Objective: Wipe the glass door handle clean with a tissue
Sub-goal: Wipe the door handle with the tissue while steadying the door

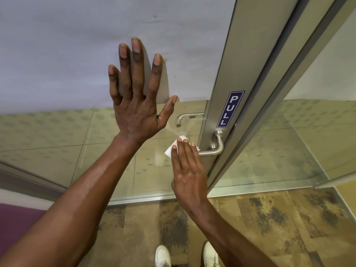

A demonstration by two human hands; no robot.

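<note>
A brushed-metal lever handle (pixel 216 146) sticks out from the grey door frame (pixel 248 60) below a blue PULL sticker (pixel 230 108). My right hand (pixel 187 170) lies over the handle's free end, fingers straight, pressing a white tissue (pixel 171 150) against it; the end of the lever is hidden under my fingers. My left hand (pixel 137 93) rests flat on the glass door (pixel 57 54), fingers spread, at the lower edge of its frosted band. Through the glass, the handle on the far side (pixel 184 118) shows faintly.
A second glass panel (pixel 308 141) stands to the right of the frame. Patterned brown carpet (pixel 269 218) covers the floor, and my white shoes (pixel 186 255) stand close to the door's bottom rail (pixel 146 199). A purple surface (pixel 17 222) lies at the lower left.
</note>
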